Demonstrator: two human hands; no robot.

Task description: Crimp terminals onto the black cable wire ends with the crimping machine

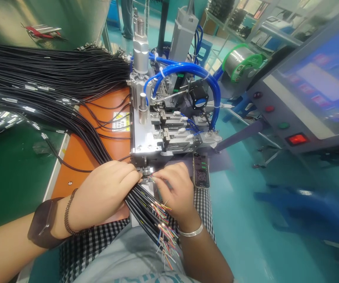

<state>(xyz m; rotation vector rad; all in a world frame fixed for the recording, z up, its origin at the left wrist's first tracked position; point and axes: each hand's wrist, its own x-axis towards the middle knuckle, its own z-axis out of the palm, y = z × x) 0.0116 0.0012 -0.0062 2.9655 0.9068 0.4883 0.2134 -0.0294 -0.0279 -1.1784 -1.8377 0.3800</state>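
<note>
My left hand [112, 192] lies over a bundle of black cables [141, 202], its fingers closed at the front of the machine's small metal fixture [146, 173]. Stripped cable ends with thin coloured wires [166, 232] fan out below it, over my lap. At the fixture's right side my right hand [175, 186] pinches thumb and forefinger together on a fine wire end, which is hardly visible. The left fingertips are partly hidden, and they seem to grip a cable at the fixture.
The soldering machine [142, 137] with blue air hoses [213, 86] stands just ahead. Long black cables [54, 70] cover the left. A phone [201, 170] lies right of my right hand. A solder spool [242, 61] and control panel [311, 78] are farther right.
</note>
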